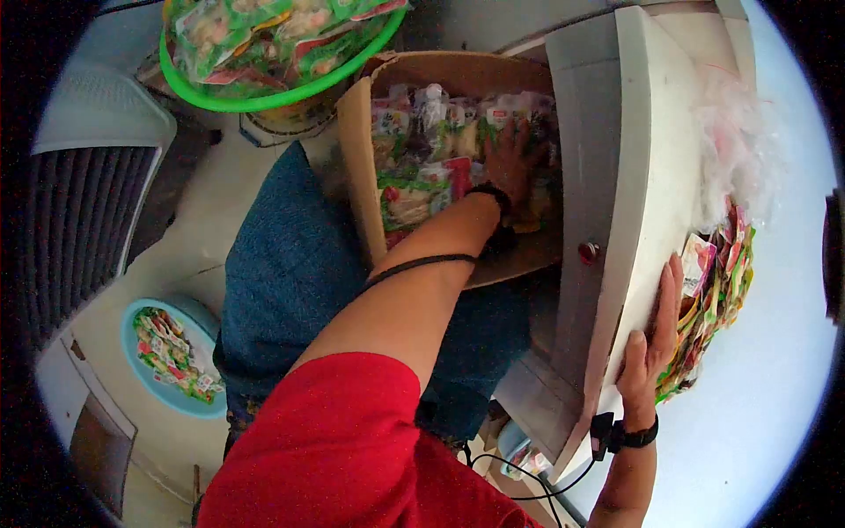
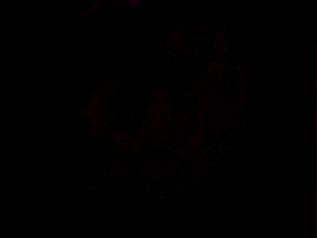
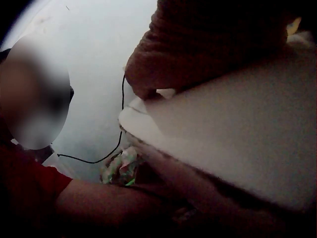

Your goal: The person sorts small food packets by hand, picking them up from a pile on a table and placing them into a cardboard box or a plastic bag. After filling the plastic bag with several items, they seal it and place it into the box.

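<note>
In the head view my left hand [image 1: 510, 167] reaches down into a cardboard box [image 1: 355, 163], fingers extended over clear-wrapped food packets [image 1: 412, 204]. Whether it presses on them cannot be told. The left wrist view is almost black. My right hand [image 1: 650, 359] rests on the edge of the white table [image 1: 647, 185] with fingers straight, beside a pile of colourful packets [image 1: 717, 308]. The right wrist view shows the same hand [image 3: 198, 52], dark, on the tabletop [image 3: 237, 134]; its fingertips are hard to see there.
A green-rimmed basket [image 1: 264, 99] of packets stands above the box's left side. At lower left a blue basin [image 1: 136, 374] holds more packets. Crumpled clear plastic bags [image 1: 735, 158] lie on the table. A black cable [image 1: 528, 497] hangs below the table edge.
</note>
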### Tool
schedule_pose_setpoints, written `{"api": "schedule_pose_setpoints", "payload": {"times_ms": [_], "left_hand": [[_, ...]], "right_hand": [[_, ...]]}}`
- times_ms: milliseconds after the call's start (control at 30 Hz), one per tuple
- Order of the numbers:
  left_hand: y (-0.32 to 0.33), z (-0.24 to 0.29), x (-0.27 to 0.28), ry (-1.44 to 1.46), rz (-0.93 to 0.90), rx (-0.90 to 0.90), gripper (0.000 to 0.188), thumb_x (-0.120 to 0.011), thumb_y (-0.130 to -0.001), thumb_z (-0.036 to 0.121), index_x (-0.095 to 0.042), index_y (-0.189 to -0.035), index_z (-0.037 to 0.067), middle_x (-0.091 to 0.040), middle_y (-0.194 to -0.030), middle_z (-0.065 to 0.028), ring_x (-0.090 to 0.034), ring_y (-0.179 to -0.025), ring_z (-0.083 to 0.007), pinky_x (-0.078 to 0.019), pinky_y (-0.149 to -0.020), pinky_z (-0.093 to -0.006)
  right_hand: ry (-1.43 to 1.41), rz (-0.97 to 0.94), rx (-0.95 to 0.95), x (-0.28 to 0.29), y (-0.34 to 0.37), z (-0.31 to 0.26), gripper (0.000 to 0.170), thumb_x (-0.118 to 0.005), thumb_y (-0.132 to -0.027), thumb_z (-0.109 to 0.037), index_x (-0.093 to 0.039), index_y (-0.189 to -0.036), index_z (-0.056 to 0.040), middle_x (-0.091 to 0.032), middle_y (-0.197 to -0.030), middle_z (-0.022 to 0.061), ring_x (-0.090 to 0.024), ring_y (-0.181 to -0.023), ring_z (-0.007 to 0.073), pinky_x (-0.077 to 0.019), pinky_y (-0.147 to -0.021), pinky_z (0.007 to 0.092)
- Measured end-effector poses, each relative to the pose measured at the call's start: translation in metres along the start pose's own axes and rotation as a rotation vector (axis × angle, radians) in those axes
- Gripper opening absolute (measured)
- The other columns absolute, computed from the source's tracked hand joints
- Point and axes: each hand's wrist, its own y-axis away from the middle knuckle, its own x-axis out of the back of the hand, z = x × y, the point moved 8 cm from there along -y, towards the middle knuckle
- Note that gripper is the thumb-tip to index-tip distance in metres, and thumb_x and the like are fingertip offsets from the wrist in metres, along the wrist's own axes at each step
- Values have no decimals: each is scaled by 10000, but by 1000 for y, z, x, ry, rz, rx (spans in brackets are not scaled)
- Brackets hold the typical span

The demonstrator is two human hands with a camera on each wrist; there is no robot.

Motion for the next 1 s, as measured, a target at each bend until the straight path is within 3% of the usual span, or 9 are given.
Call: {"api": "schedule_pose_setpoints", "payload": {"times_ms": [67, 167, 233, 267, 333, 433, 567, 700, 1000], "left_hand": [[3, 7, 5, -83, 30, -51, 570, -629, -845, 255, -510, -1398, 323, -177, -1608, -148, -83, -1494, -380, -164, -1136, -628], [-17, 2, -16, -372, -141, -162, 452, -631, -826, 207, -615, -1275, 160, -398, -1473, -198, -286, -1413, -374, -267, -1119, -536], [-24, -7, 6, -127, -136, 7, 367, -645, -797, 185, -667, -1138, 51, -544, -1312, -226, -451, -1287, -368, -365, -1058, -484], [-18, -10, 49, 237, -34, 210, 327, -656, -778, 181, -680, -1055, 8, -600, -1213, -232, -523, -1199, -364, -410, -1010, -468], [-6, -31, 79, 498, 28, 466, 285, -672, -758, 188, -689, -934, -35, -661, -1062, -235, -613, -1052, -360, -471, -915, -457], [0, -64, 76, 224, -32, 556, 266, -681, -764, 221, -684, -854, -30, -674, -955, -227, -651, -935, -354, -506, -816, -461], [7, -121, -8, 48, 13, 470, 287, -683, -791, 266, -697, -859, -13, -679, -964, -219, -658, -930, -332, -513, -810, -449], [32, -138, -80, 112, -127, 570, 334, -682, -816, 318, -716, -857, -12, -691, -941, -204, -664, -912, -312, -520, -810, -450], [69, -32, -5, 350, -616, 74, 451, -722, -790, 437, -728, -941, 12, -694, -1009, -224, -685, -844, -345, -546, -681, -447]], "right_hand": [[5, -14, -7, 0, 0, -1, 723, -456, -898, -437, -413, -1436, 44, -360, -1508, 271, -330, -1421, 396, -224, -1171, 463], [-15, -23, -6, 0, 1, -1, 711, -472, -886, -397, -404, -1444, 38, -349, -1519, 260, -308, -1435, 382, -204, -1179, 462], [-57, -26, -14, 1, 0, -3, 698, -487, -882, -366, -401, -1449, 31, -343, -1528, 244, -294, -1443, 372, -177, -1189, 462], [-55, -26, -5, 1, 0, -3, 694, -488, -882, -358, -400, -1452, 28, -342, -1531, 237, -292, -1444, 370, -174, -1190, 462], [-52, -21, 12, 1, 1, -4, 686, -490, -880, -340, -396, -1456, 22, -340, -1536, 225, -288, -1446, 364, -167, -1192, 464], [-62, -22, -1, 3, 1, -9, 671, -499, -862, -274, -393, -1465, 3, -338, -1544, 203, -279, -1452, 350, -168, -1193, 462], [-63, -18, -4, 4, 0, -10, 672, -521, -838, -221, -399, -1464, -7, -335, -1548, 191, -274, -1455, 342, -166, -1195, 451], [-93, -5, -3, 4, 2, -9, 669, -538, -821, -184, -414, -1456, -14, -347, -1542, 188, -282, -1452, 335, -171, -1194, 441], [-113, 39, 34, 7, 4, -7, 645, -580, -834, -206, -448, -1444, -44, -380, -1522, 191, -320, -1431, 344, -202, -1185, 440]]}}
